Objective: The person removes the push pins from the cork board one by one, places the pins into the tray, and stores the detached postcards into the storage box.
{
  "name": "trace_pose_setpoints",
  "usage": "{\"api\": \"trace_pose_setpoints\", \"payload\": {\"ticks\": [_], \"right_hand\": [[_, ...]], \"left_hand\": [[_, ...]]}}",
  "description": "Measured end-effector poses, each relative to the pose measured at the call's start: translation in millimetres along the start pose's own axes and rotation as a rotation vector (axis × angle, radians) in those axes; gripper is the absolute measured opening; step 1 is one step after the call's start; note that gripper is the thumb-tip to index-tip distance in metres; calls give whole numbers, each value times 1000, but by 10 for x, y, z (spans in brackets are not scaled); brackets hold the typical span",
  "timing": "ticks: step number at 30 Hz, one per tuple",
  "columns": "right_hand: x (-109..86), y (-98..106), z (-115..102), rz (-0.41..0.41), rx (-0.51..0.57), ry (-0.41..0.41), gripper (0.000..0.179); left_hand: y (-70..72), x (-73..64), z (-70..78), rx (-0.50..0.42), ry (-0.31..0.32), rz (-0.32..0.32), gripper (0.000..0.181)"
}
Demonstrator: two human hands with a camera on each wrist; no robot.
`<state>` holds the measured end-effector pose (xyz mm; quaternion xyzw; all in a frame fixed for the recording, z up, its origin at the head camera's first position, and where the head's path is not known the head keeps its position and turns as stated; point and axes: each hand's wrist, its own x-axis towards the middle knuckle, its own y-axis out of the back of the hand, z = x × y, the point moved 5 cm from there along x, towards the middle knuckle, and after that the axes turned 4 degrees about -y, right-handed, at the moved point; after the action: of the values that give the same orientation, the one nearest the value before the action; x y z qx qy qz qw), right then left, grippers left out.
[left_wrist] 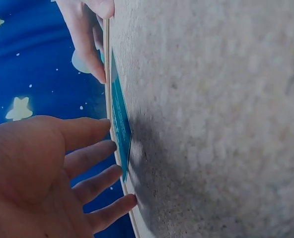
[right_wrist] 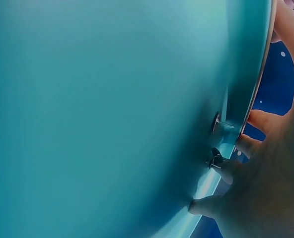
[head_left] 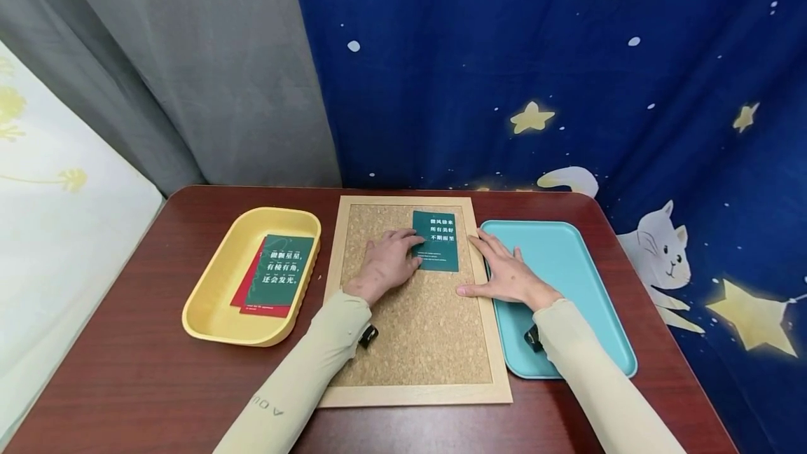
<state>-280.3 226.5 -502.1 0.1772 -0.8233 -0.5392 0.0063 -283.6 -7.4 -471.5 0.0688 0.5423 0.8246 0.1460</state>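
Observation:
A dark green card [head_left: 441, 251] with white lettering lies near the upper right corner of a wood-framed cork board [head_left: 429, 342]. My left hand [head_left: 389, 258] reaches over the board, its extended fingertips at the card's left edge. In the left wrist view, those fingers [left_wrist: 95, 153] are spread beside the card [left_wrist: 120, 124]. My right hand [head_left: 504, 275] is spread across the board's right frame and the blue tray's left rim. Two thumbtacks, a nearer one [right_wrist: 215, 158] and another [right_wrist: 216, 122], lie in the blue tray [right_wrist: 112, 124] close to the right fingers.
To the left stands a yellow basket [head_left: 211, 300] holding a green card [head_left: 280, 286] on top of red ones [head_left: 258, 310]. The blue tray sits right of the board. A starry blue curtain [head_left: 429, 76] hangs behind the dark red table [head_left: 145, 370].

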Motion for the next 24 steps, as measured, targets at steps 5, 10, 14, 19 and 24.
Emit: {"api": "trace_pose_setpoints", "payload": {"ticks": [5,10,14,19,24], "right_hand": [[1,6,2,6,3,3,117],[0,11,6,8,9,4,117],[-3,10,7,8,12,4,117],[-4,5,9,7,10,3,117],[-3,2,11,5,11,6,117]], "left_hand": [[44,50,-4,4,27,7,45],[69,107,-35,16,41,14,45],[74,136,-70,16,43,23,46],[80,184,-104,-10,51,35,47],[75,258,-143,-27,87,58,48]]}}
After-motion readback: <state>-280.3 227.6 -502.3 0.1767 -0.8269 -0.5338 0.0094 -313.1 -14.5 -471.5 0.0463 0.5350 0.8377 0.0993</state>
